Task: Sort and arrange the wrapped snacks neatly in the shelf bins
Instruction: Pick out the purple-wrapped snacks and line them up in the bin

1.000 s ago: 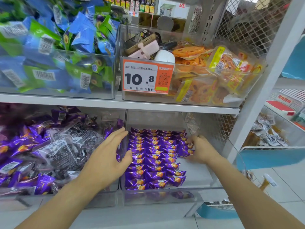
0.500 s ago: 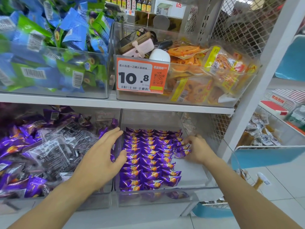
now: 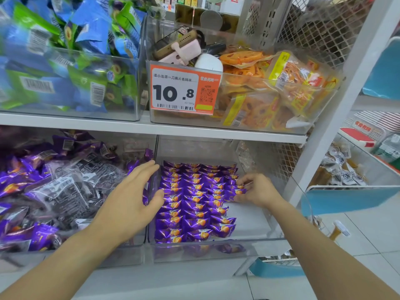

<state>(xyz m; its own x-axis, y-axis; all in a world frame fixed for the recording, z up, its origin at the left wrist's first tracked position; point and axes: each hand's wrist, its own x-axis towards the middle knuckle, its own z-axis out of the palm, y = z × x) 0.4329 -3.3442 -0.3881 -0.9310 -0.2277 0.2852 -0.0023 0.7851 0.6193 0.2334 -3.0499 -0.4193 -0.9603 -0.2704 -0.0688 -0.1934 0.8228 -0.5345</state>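
Small purple wrapped snacks [image 3: 194, 202] lie in neat rows inside the clear lower-right bin [image 3: 216, 245], filling its left and middle. My left hand [image 3: 134, 198] rests flat over the divider between the two lower bins, fingers straight and thumb touching the left edge of the rows. At the right edge of the rows, the curled fingers of my right hand [image 3: 257, 189] pinch a purple snack [image 3: 239, 190]. The lower-left bin [image 3: 121, 256] holds a loose heap of purple snacks [image 3: 54, 191] and larger clear-wrapped packs.
On the upper shelf stand a bin of blue and green packets [image 3: 65, 57] and a bin of orange lotus-slice packs [image 3: 270, 92] with a price tag [image 3: 184, 89], a phone and a pink object [image 3: 179, 48]. A white shelf post [image 3: 346, 105] and a blue-fronted bin [image 3: 346, 198] stand at right.
My right hand has shifted slightly left onto the right edge of the rows and closed its fingers on a snack. The left hand stays over the divider.
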